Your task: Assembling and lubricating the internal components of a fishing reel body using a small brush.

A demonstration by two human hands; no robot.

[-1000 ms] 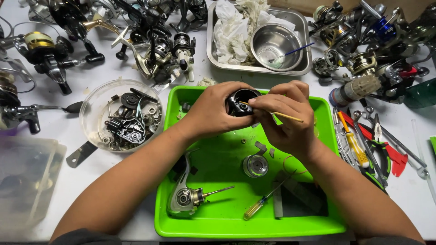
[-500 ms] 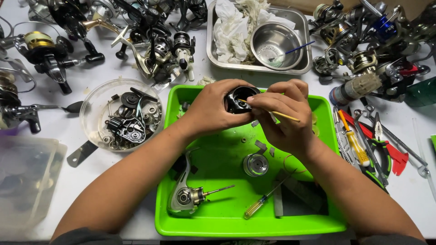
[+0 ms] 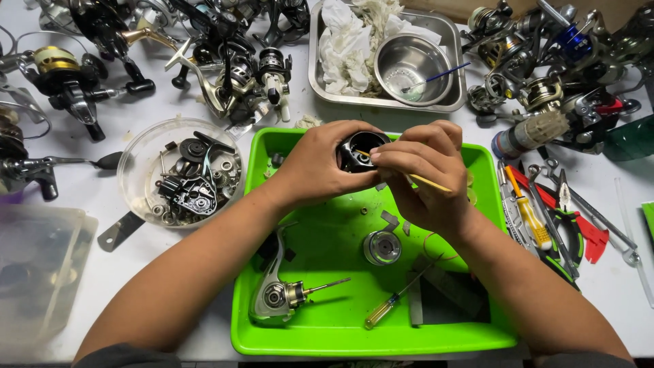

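now left hand (image 3: 315, 163) fingers clamp black reel part (image 3: 360, 150) — right hand (image 3: 426, 174) fingers pinch thin stick (image 3: 426, 181) over green tray (image 3: 327, 327).

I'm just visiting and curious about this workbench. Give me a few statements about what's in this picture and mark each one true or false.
1. The left hand holds a black reel part above the green tray. True.
2. The right hand holds a hammer. False: it holds a thin yellow stick, its tip at the black part.
3. A yellow-handled screwdriver lies in the green tray. True.
4. The clear round bowl left of the tray holds only water. False: it holds small dark reel parts.
5. The steel bowl sits in a metal tray beside white rags. True.
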